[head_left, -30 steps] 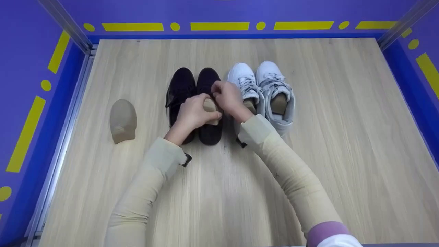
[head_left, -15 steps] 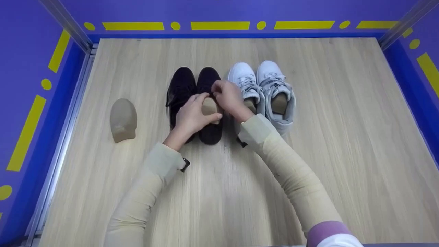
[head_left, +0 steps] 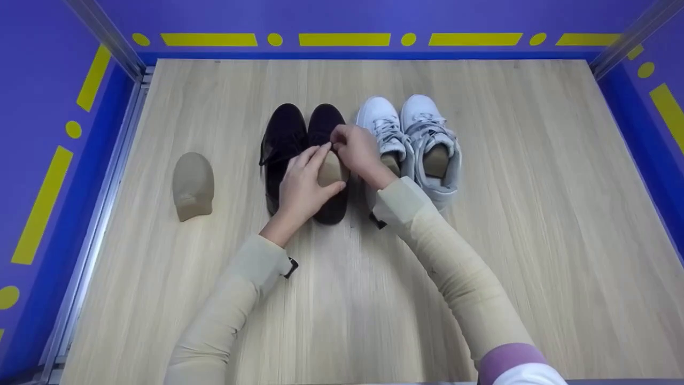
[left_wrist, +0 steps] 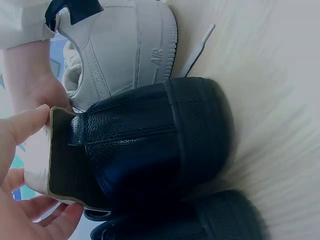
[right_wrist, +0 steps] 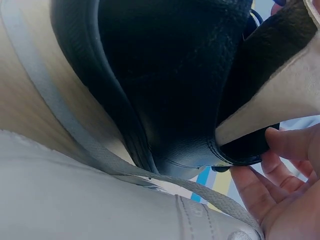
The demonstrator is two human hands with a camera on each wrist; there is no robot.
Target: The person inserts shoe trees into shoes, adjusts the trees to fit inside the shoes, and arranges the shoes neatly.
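Note:
A pair of black shoes stands side by side, toes pointing away. In the opening of the right black shoe (head_left: 327, 120) is a beige shoe tree (head_left: 331, 170), tilted with its heel end up. My left hand (head_left: 304, 184) holds this shoe tree, thumb on one side and fingers on the other, as the left wrist view also shows. At the shoe's right side, my right hand (head_left: 359, 149) pinches the edge of its opening between thumb and fingers (right_wrist: 295, 145). The left black shoe (head_left: 283, 128) is partly hidden behind my left hand. A second beige shoe tree (head_left: 193, 184) lies to the left.
Close on the right, a white left sneaker (head_left: 378, 115) and a white right sneaker (head_left: 422, 112) each have a beige form inside. A loose lace (left_wrist: 199, 50) trails beside the white shoe. Blue walls (head_left: 342, 18) enclose the wooden tabletop (head_left: 507, 187).
My left hand has shifted slightly on the shoe tree, its fingers now stretched farther forward along it. The right hand keeps its place at the shoe's edge.

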